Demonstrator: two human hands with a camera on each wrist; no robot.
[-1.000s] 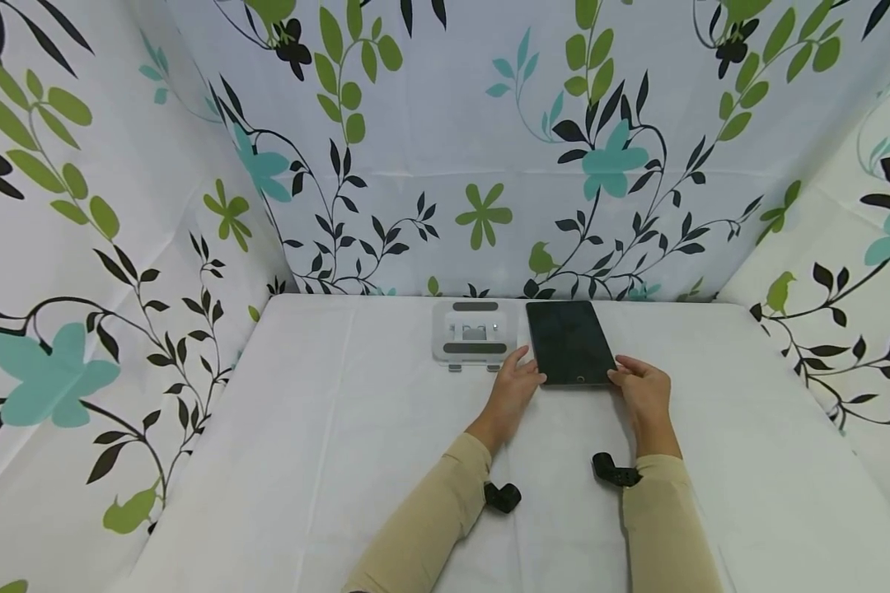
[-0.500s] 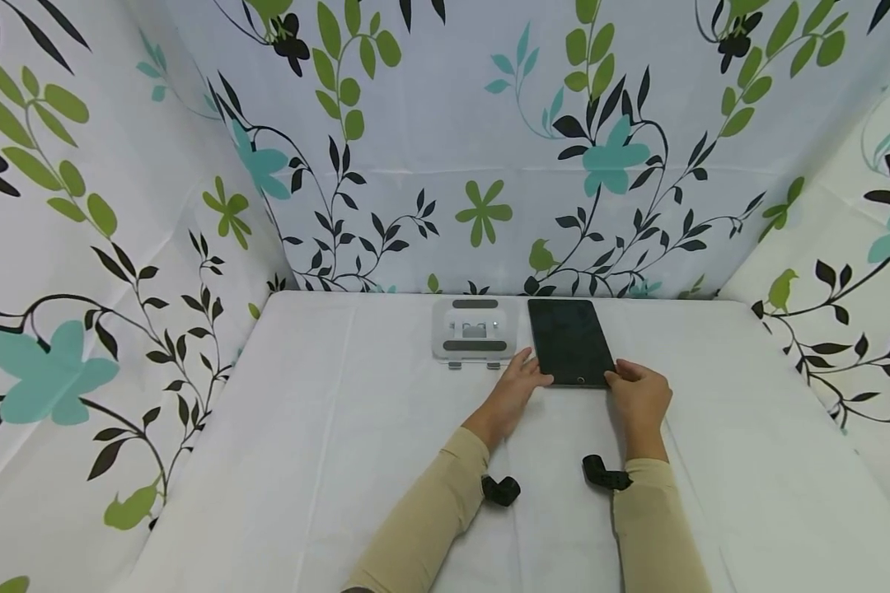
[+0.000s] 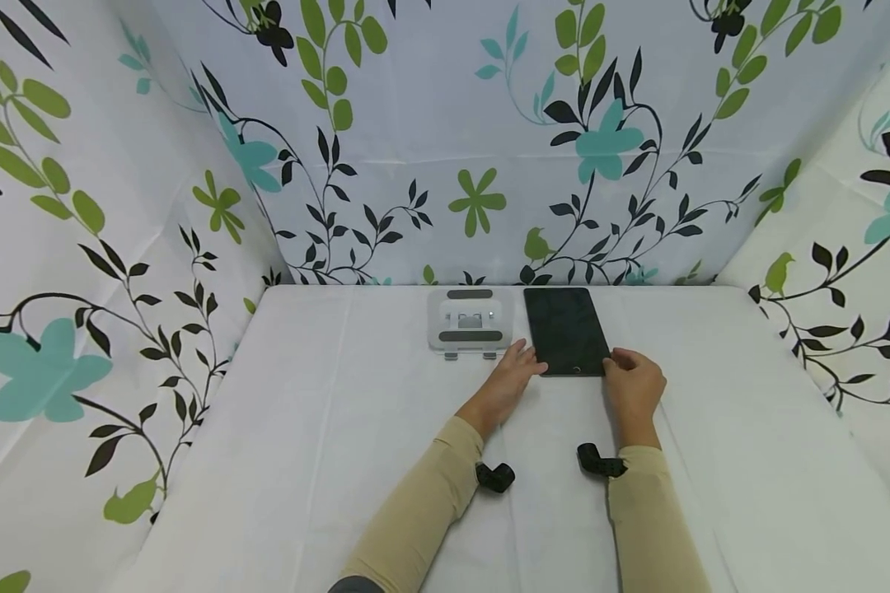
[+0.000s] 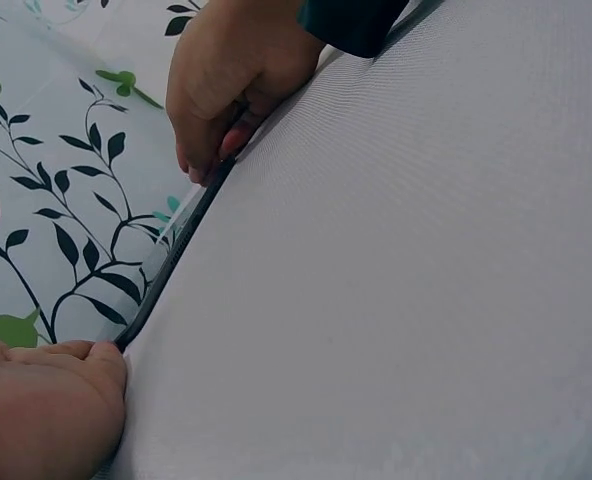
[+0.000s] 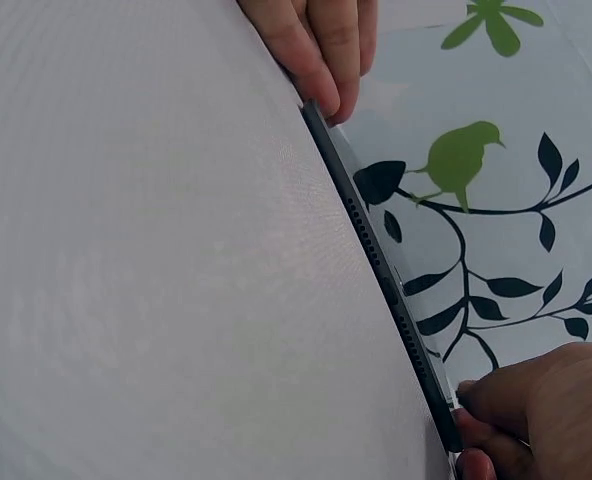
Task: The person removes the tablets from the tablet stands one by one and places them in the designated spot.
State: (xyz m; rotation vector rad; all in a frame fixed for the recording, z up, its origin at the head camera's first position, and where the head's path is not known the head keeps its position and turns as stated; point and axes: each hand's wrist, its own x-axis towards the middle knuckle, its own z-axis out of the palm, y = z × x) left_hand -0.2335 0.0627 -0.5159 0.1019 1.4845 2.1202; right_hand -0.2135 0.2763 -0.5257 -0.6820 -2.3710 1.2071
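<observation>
A dark tablet [image 3: 567, 331] lies screen up near the back of the white table. My left hand [image 3: 503, 389] has its thumb and fingers at the near left corner, the index finger spread along the left side. At the near right corner, my right hand [image 3: 634, 391] pinches the tablet with curled fingers. From the right wrist, the tablet's edge [image 5: 381, 275] with small holes runs between the left hand [image 5: 321, 50] and the right hand [image 5: 536, 420]. A pale tablet stand [image 3: 470, 321] with dark pads sits folded just left of the tablet.
The white tabletop [image 3: 386, 461] stretches to both sides and toward me. Behind it hangs a leaf-patterned curtain [image 3: 430, 123], which also closes in the left and right. A black wrist camera [image 3: 601, 461] is strapped to each sleeve.
The view has tilted slightly downward. My right hand has turned a little inward at the near right corner. The left fingers lie somewhat closer to the tablet; tablet and stand hardly differ in place.
</observation>
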